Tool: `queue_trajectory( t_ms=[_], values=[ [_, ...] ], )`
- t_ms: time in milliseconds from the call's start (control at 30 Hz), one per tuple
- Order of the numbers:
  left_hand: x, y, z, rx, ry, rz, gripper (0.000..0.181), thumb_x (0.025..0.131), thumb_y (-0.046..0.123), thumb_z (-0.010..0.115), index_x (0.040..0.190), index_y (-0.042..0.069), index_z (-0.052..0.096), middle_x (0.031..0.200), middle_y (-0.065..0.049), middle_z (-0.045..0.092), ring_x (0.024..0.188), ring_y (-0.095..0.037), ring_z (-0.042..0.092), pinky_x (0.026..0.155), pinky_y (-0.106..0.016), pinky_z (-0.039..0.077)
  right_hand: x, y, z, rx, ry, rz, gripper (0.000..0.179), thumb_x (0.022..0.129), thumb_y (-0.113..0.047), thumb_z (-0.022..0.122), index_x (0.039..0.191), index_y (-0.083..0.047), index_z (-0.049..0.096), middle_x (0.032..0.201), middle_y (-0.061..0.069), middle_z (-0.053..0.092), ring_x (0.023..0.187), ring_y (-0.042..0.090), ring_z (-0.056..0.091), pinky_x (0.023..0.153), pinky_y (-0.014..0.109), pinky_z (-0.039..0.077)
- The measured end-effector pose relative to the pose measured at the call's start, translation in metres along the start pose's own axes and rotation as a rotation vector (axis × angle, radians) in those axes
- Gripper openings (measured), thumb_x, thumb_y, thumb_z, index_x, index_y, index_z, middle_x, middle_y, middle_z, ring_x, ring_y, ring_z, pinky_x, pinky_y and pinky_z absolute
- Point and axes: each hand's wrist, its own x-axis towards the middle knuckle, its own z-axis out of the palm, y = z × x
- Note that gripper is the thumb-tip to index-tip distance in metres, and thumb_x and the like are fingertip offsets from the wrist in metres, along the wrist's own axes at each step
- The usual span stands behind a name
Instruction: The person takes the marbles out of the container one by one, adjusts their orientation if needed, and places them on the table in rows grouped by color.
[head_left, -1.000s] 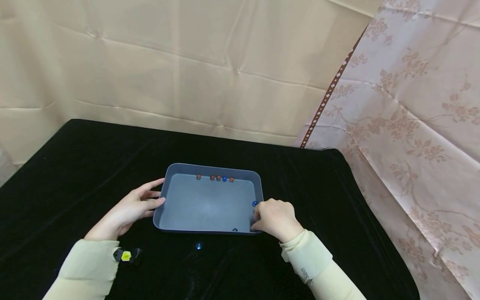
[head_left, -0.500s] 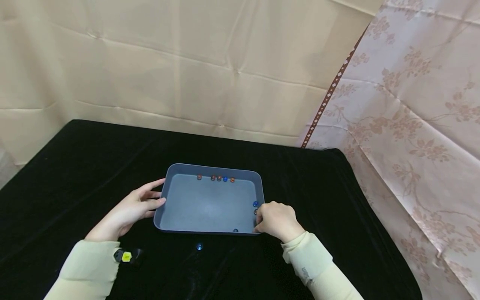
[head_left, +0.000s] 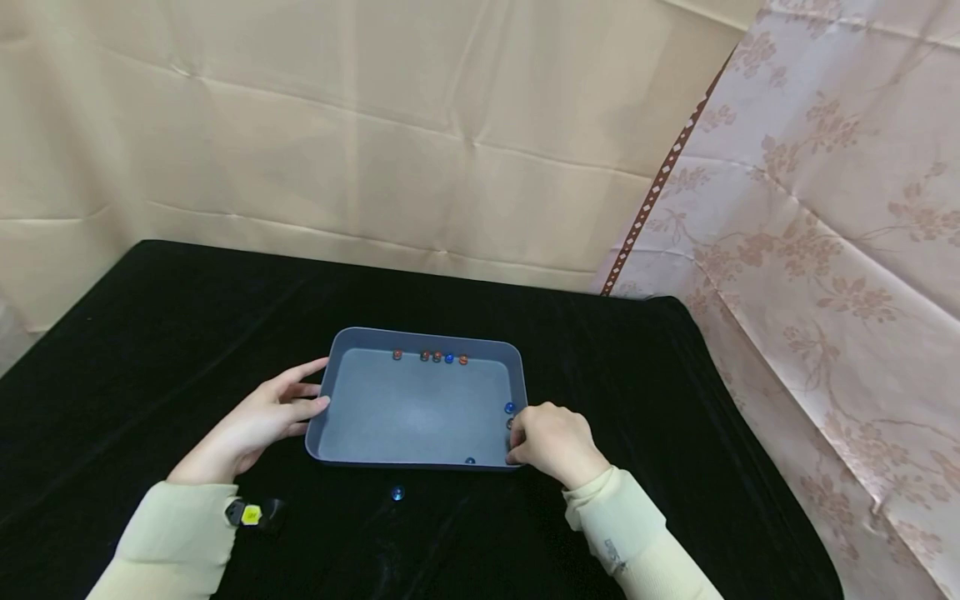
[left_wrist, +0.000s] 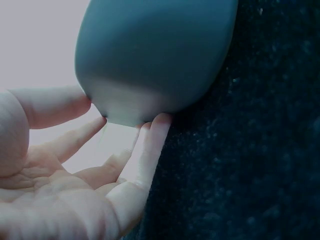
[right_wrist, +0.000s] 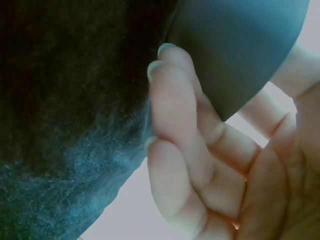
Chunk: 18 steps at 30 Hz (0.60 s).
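Your L hand, spread, touches L edge of tray; R hand pinches its near-R corner; long axis runs btwn.

The table was covered by a black, velvety cloth, rounded at the far right corner and faintly marked with pale smudges toward the near side. Near its middle lay a shallow, rectangular blue-grey tray; whether its entire base met the cloth could not be determined. One blue marble rested directly on the cloth, near the tray's front edge but apart from it.
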Motion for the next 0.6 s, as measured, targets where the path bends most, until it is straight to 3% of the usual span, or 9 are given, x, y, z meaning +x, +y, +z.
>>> queue_trajectory(
  t_ms=[367,600],
  values=[
    [-0.001,0.0,0.0,0.004,0.005,0.004,0.07,0.102,0.026,0.054,0.159,0.012,0.016,0.148,-0.033,0.035,0.124,-0.036,0.055,0.101,-0.051,0.052,-0.001,-0.004,-0.002,-0.013,0.182,-0.004,0.01,0.08,-0.028,0.082,0.078,-0.022,0.074,0.078,-0.004,0.06,0.059,0.009,0.05,0.049,0.024,0.043],
    [0.0,0.001,0.0,0.0,0.001,-0.004,0.07,0.103,0.026,0.053,0.16,0.013,0.015,0.149,-0.033,0.034,0.126,-0.04,0.053,0.101,-0.05,0.052,-0.003,-0.017,0.002,0.112,0.286,-0.141,0.008,0.084,-0.025,0.078,0.083,-0.018,0.076,0.073,-0.008,0.062,0.058,0.003,0.05,0.048,0.019,0.042]
  ],
)
